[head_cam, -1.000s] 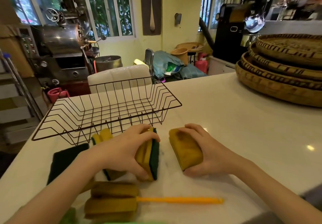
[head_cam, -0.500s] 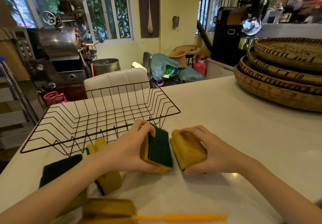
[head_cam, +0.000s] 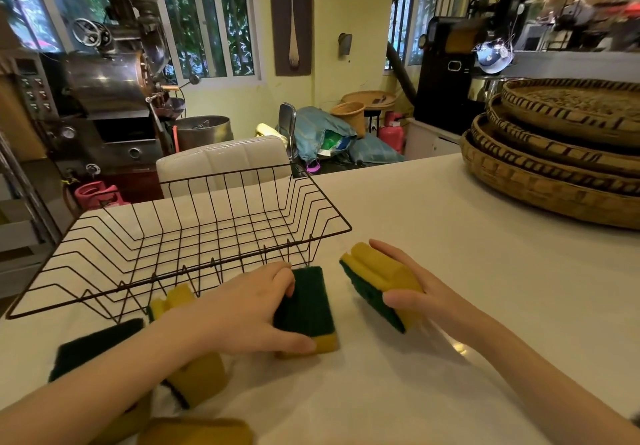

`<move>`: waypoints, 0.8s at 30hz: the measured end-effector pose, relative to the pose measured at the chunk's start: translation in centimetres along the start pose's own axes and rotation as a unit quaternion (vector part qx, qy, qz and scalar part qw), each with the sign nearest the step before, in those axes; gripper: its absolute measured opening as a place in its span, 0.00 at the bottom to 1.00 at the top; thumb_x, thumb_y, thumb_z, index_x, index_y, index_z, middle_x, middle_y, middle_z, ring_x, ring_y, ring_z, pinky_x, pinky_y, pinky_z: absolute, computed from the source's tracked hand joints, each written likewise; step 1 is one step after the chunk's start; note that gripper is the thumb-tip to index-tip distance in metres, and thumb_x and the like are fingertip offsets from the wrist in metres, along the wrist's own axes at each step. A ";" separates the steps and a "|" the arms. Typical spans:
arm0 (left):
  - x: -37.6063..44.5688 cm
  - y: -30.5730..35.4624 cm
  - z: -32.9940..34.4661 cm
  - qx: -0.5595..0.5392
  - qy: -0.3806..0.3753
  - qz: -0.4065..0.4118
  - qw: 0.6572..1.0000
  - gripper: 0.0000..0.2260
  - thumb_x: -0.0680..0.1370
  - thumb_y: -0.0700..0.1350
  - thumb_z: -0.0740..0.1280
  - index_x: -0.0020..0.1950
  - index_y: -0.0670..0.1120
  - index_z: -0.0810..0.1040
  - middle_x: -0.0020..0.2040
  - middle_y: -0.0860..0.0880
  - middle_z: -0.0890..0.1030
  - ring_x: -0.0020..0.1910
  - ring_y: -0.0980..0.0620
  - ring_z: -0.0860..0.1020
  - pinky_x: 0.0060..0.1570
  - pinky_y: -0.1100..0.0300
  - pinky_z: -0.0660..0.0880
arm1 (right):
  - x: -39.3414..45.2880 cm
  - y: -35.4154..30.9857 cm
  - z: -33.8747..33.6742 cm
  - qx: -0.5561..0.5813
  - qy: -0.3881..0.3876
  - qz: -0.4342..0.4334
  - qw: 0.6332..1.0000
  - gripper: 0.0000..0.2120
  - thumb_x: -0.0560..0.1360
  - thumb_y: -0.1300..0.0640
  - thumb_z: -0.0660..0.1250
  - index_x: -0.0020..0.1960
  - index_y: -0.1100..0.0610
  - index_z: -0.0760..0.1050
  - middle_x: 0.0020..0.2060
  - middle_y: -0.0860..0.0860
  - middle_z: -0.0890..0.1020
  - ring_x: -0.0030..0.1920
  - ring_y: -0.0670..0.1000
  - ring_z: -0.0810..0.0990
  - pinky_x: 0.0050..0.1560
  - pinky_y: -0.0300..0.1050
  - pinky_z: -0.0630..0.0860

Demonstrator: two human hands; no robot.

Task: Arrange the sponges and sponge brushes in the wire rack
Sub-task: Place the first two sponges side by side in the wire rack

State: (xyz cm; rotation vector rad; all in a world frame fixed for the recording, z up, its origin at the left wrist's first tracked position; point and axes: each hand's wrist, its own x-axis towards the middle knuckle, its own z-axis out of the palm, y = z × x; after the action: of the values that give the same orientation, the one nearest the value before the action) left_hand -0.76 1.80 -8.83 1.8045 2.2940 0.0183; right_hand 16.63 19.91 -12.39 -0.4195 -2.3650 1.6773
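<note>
A black wire rack (head_cam: 180, 264) stands on the white counter, holding nothing. My left hand (head_cam: 249, 309) grips a yellow sponge with its green scouring side up (head_cam: 304, 309), just in front of the rack's near right corner. My right hand (head_cam: 412, 282) holds a second yellow-and-green sponge (head_cam: 377, 282), tilted and lifted off the counter. Under my left forearm lie another yellow sponge (head_cam: 197, 375), a sponge edge (head_cam: 173, 301) and a dark green scouring pad (head_cam: 93, 347). A yellow sponge brush head (head_cam: 194, 430) shows at the bottom edge.
Stacked woven trays (head_cam: 561, 153) fill the counter's far right. A white padded chair back (head_cam: 221, 160) stands behind the rack. Bare white counter (head_cam: 450, 243) stretches to the right of my hands.
Both hands have moved toward the rack with their sponges. The left sponge has turned green side up. The right sponge has been lifted and tilted, showing its green face.
</note>
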 end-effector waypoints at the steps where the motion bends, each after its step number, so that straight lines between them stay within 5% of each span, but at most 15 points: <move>1: 0.1 0.1 -0.1 -0.004 -0.003 0.001 1.000 0.24 0.67 0.67 0.62 0.52 0.52 0.63 0.66 0.51 0.65 0.57 0.54 0.68 0.51 0.61 0.70 | 0.2 -0.2 0.0 -0.005 -0.011 0.004 1.000 0.35 0.55 0.38 0.67 0.59 0.27 0.58 0.60 0.32 0.66 0.60 0.38 0.70 0.51 0.33 0.72; 6: 0.6 -0.1 -0.2 -0.013 -0.008 0.004 1.000 0.24 0.67 0.68 0.62 0.51 0.52 0.65 0.70 0.53 0.62 0.54 0.57 0.66 0.46 0.62 0.69 | 0.9 -1.2 0.1 -0.063 -0.053 0.020 0.996 0.39 0.53 0.41 0.67 0.58 0.23 0.51 0.60 0.39 0.66 0.60 0.40 0.68 0.48 0.28 0.70; 12: 0.9 -0.6 -0.3 -0.057 -0.001 0.018 0.998 0.19 0.65 0.66 0.67 0.42 0.58 0.61 0.53 0.54 0.72 0.49 0.56 0.71 0.42 0.63 0.73 | 1.4 -2.2 0.4 -0.025 -0.069 -0.004 0.997 0.43 0.55 0.50 0.71 0.60 0.24 0.52 0.61 0.39 0.65 0.59 0.42 0.70 0.45 0.29 0.76; 18: 1.2 -0.7 -0.2 -0.065 0.007 0.031 0.997 0.20 0.64 0.65 0.69 0.42 0.58 0.61 0.45 0.59 0.68 0.44 0.58 0.69 0.39 0.67 0.67 | 1.0 -0.5 0.1 0.066 -0.028 -0.024 0.997 0.44 0.53 0.53 0.76 0.64 0.40 0.61 0.64 0.49 0.69 0.60 0.52 0.76 0.52 0.47 0.80; 24: 1.2 -0.9 0.0 -0.068 -0.002 0.031 0.997 0.19 0.64 0.66 0.68 0.41 0.59 0.60 0.48 0.59 0.68 0.47 0.59 0.69 0.41 0.67 0.70 | 0.4 1.1 -0.7 0.001 -0.012 0.008 1.000 0.45 0.51 0.51 0.79 0.62 0.39 0.59 0.63 0.41 0.69 0.63 0.41 0.71 0.55 0.33 0.74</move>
State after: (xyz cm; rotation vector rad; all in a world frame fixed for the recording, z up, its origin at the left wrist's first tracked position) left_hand -1.92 2.75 -9.19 1.8040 2.1771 0.1763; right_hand 16.59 21.04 -13.15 -0.4208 -2.3811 1.7010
